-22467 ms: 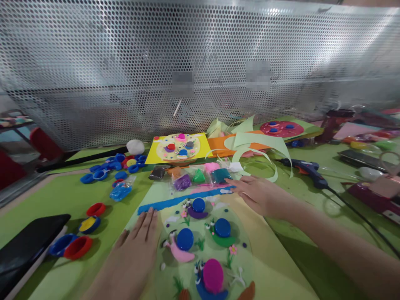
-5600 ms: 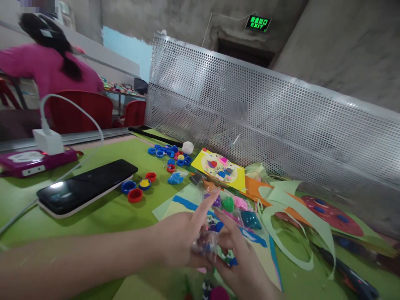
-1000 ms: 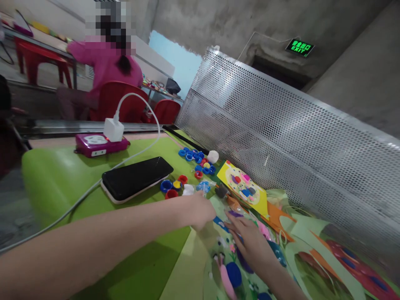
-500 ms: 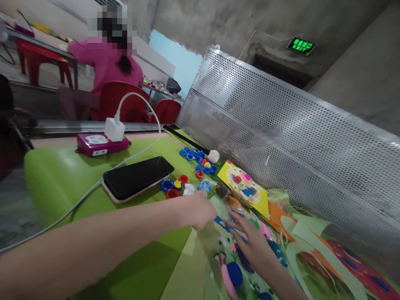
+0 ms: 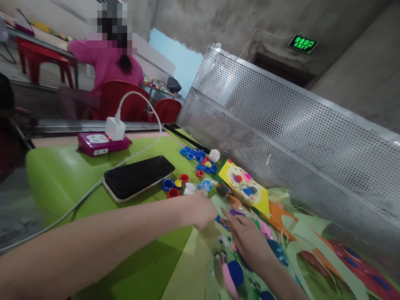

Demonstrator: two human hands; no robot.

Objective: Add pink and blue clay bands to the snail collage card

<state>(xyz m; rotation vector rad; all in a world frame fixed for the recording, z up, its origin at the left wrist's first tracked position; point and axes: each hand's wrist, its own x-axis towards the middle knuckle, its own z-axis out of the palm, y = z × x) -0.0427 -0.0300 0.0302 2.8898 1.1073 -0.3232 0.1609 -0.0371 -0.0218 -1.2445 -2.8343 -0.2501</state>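
Note:
My left hand (image 5: 204, 211) is closed over the far left part of a pale green craft picture (image 5: 215, 275); its fingertips are turned away, and what they hold, if anything, is hidden. Close to its right, my right hand (image 5: 246, 235) lies palm down on the picture with fingers stretched toward the left hand. A bit of a blue strip (image 5: 220, 220) shows between the two hands. Below them the picture bears a pink snail (image 5: 229, 277) with a dark blue shell (image 5: 235, 273). Beyond the left hand lies a clear bag with blue clay (image 5: 205, 186).
A black phone (image 5: 139, 177), a purple power strip (image 5: 96, 143) with a white charger (image 5: 115, 128) and blue and red caps (image 5: 173, 193) are on the green table. A yellow card (image 5: 245, 185) leans near a perforated metal screen (image 5: 265, 112). A person in pink (image 5: 109, 66) sits beyond.
My right hand has shifted slightly left and flattened, covering more of the blue strip. My left hand stays almost in place.

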